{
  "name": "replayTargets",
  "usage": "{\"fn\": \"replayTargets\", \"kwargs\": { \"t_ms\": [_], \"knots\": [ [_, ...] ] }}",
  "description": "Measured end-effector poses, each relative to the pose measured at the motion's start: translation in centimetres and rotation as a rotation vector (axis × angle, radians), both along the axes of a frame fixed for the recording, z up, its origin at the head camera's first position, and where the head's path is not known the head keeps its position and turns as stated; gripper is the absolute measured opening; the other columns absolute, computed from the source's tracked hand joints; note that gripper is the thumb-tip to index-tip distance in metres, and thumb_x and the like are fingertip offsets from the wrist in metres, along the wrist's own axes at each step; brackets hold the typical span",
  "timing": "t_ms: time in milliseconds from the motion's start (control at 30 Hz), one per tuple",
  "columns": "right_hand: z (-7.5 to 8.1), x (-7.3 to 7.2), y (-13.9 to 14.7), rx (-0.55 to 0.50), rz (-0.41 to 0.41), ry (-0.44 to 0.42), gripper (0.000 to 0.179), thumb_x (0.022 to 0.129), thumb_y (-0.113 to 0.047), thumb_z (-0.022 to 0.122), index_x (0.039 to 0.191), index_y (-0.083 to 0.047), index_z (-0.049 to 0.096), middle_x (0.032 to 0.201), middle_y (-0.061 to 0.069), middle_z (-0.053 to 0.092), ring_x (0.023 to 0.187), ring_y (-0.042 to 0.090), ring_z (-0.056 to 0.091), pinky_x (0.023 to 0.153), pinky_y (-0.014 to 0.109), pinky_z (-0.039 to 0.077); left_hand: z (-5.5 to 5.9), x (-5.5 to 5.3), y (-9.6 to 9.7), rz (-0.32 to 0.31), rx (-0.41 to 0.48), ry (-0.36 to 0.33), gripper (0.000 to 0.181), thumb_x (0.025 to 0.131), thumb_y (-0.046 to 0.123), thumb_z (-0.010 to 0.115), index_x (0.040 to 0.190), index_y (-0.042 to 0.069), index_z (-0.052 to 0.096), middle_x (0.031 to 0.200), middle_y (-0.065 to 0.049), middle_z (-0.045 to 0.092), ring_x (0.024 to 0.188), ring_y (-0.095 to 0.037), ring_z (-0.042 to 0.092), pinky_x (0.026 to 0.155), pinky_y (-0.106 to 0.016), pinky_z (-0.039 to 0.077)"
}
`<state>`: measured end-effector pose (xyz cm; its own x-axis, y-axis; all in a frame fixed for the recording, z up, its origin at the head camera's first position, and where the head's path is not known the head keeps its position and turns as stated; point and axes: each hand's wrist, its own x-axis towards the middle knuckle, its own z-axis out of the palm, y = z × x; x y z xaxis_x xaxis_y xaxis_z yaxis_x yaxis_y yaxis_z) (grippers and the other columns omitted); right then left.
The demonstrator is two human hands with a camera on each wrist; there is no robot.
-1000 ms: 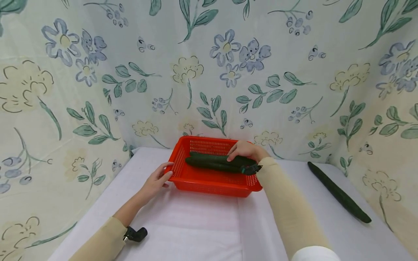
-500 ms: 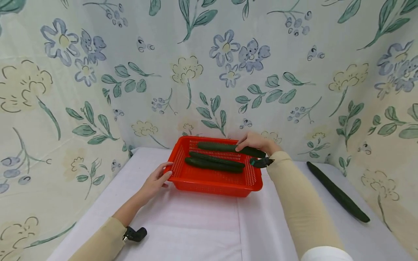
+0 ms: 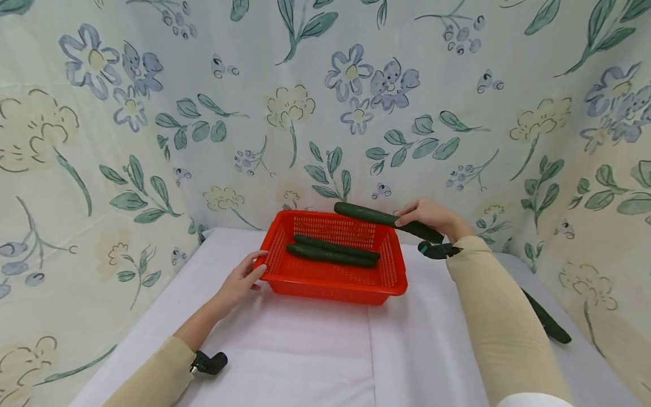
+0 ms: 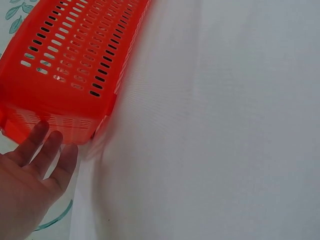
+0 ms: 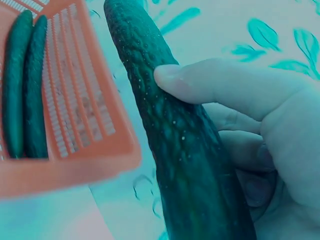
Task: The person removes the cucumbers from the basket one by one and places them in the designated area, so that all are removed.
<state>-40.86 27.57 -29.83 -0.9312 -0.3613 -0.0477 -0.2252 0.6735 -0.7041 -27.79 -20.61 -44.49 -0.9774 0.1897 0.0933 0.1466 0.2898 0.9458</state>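
Observation:
In the head view a red plastic basket [image 3: 325,288] stands on the table, and two dark green cucumbers [image 3: 330,255] lie side by side in it. My left hand [image 3: 239,285] holds the basket's left rim near the front corner. The left wrist view shows several fingers [image 4: 52,155] against the outer wall below the rim; the thumb is hidden there. My right hand [image 3: 429,217] grips another cucumber [image 3: 366,213], raised above the basket's back right corner and tilted down to the right. The right wrist view shows the thumb across this bumpy cucumber [image 5: 175,135], fingers curled behind.
Another cucumber [image 3: 551,325] lies on the right side of the table, partly hidden by the right sleeve [image 3: 503,316]. White cloth [image 3: 305,350] covers the table. A flower-patterned curtain [image 3: 325,113] hangs close behind the basket and along both sides.
My right hand has lifted one cucumber out of the basket and carried it up and to the right. My left hand stays at the left rim, and the basket has hardly moved.

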Motion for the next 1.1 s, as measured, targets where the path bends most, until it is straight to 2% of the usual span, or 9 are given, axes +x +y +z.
{"fn": "replayTargets", "kwargs": {
  "t_ms": [133, 300, 567, 767, 867, 1000, 1100],
  "knots": [
    [0.3, 0.8, 1.9, 0.025, -0.052, -0.010, 0.039, 0.091, -0.031, 0.073, 0.119, -0.003, 0.073, 0.115, 0.017, 0.070, 0.094, 0.029, 0.064, 0.079, 0.035, 0.056, -0.1, -0.2, -0.2, 0.005, -0.012, 0.007, 0.052, 0.104, 0.034, 0.054, 0.153, 0.025, 0.037, 0.146, -0.022, 0.049, 0.112, -0.030, 0.060, 0.092, -0.048, 0.056],
    [0.2, 1.8, 4.6, 0.045, -0.105, -0.039, 0.044, 0.094, -0.033, 0.069, 0.124, -0.001, 0.069, 0.115, 0.017, 0.070, 0.097, 0.030, 0.063, 0.080, 0.035, 0.054, -0.1, -0.6, -0.1, 0.011, -0.016, -0.004, 0.055, 0.103, 0.038, 0.056, 0.153, 0.026, 0.037, 0.147, -0.021, 0.049, 0.114, -0.029, 0.060, 0.093, -0.046, 0.056],
    [-1.0, 3.3, 8.8, 0.021, -0.171, -0.082, 0.056, 0.094, -0.035, 0.070, 0.132, 0.004, 0.062, 0.120, 0.018, 0.067, 0.100, 0.032, 0.063, 0.080, 0.035, 0.055, -0.2, -0.5, 0.2, 0.006, -0.006, -0.018, 0.051, 0.105, 0.028, 0.054, 0.153, 0.025, 0.037, 0.144, -0.020, 0.051, 0.112, -0.030, 0.060, 0.093, -0.049, 0.056],
    [-1.9, 4.4, 11.6, 0.002, -0.204, -0.085, 0.064, 0.094, -0.035, 0.071, 0.136, 0.010, 0.056, 0.121, 0.020, 0.066, 0.096, 0.023, 0.064, 0.079, 0.032, 0.055, -0.1, -0.4, 0.1, 0.007, -0.008, -0.010, 0.053, 0.105, 0.029, 0.053, 0.155, 0.024, 0.035, 0.145, -0.023, 0.050, 0.112, -0.031, 0.059, 0.094, -0.053, 0.055],
    [-2.3, 5.1, 12.8, -0.025, -0.235, -0.113, 0.067, 0.093, -0.036, 0.072, 0.139, 0.010, 0.053, 0.117, 0.015, 0.068, 0.092, 0.018, 0.063, 0.076, 0.031, 0.056, 0.3, -0.1, 0.1, 0.008, -0.013, -0.017, 0.055, 0.105, 0.030, 0.053, 0.156, 0.021, 0.033, 0.147, -0.025, 0.048, 0.112, -0.032, 0.059, 0.095, -0.056, 0.053],
    [-3.3, 5.8, 14.5, -0.064, -0.273, -0.150, 0.069, 0.093, -0.035, 0.072, 0.141, 0.010, 0.051, 0.108, 0.004, 0.069, 0.089, 0.015, 0.063, 0.075, 0.032, 0.057, 1.7, 0.9, 0.5, 0.002, -0.020, -0.026, 0.056, 0.105, 0.031, 0.053, 0.155, 0.017, 0.033, 0.146, -0.026, 0.048, 0.112, -0.033, 0.060, 0.097, -0.056, 0.053],
    [-4.2, 6.5, 15.8, -0.063, -0.293, -0.167, 0.071, 0.093, -0.037, 0.072, 0.141, 0.010, 0.049, 0.111, 0.004, 0.067, 0.091, 0.016, 0.063, 0.076, 0.032, 0.057, 2.6, 1.7, 0.6, -0.007, -0.021, -0.018, 0.056, 0.105, 0.031, 0.053, 0.155, 0.014, 0.034, 0.144, -0.025, 0.050, 0.110, -0.030, 0.060, 0.095, -0.054, 0.054]
  ]
}}
